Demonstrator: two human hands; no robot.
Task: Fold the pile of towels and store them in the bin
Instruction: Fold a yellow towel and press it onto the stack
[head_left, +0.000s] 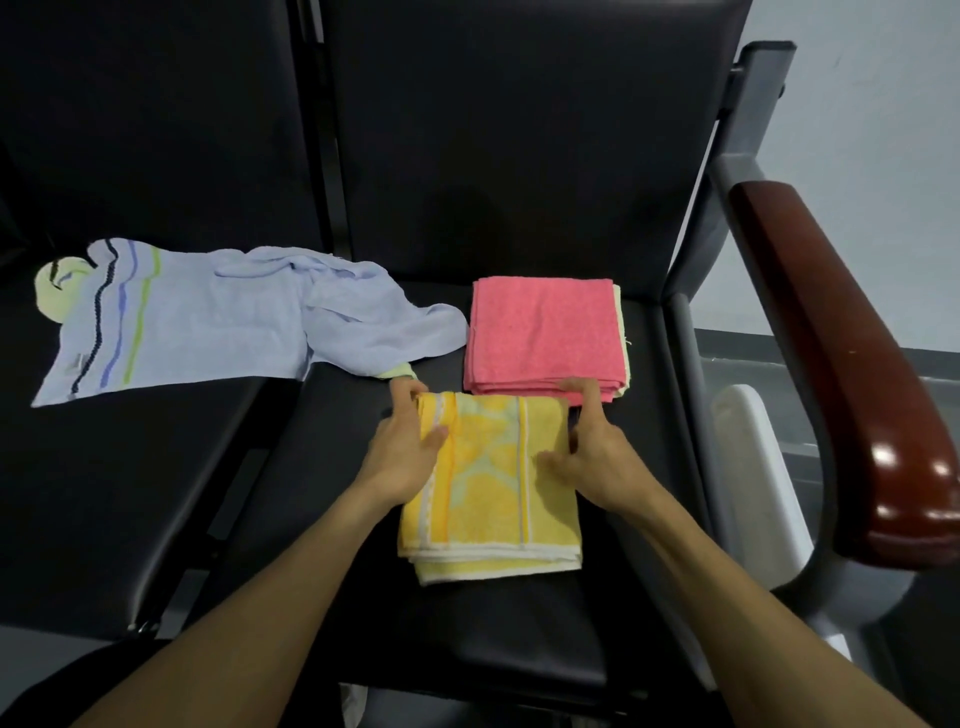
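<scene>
Both hands, L (402, 447) + R (597, 457), grip yellow towel (493, 499) far corners; pink stack (545, 338) just behind.

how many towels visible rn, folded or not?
5 at least: yellow towel under both hands; pink towel folded on a cream one; blue striped towel unfolded at left, over a pale green one. More may be hidden.

Both hands gripped the yellow towel (491, 488) on the black seat (322, 519): left hand (405, 447) at its far-left corner, right hand (592, 457) at the far-right. A folded pink towel (545, 332) lay just behind, a crumpled blue towel (208, 317) to the left.
</scene>
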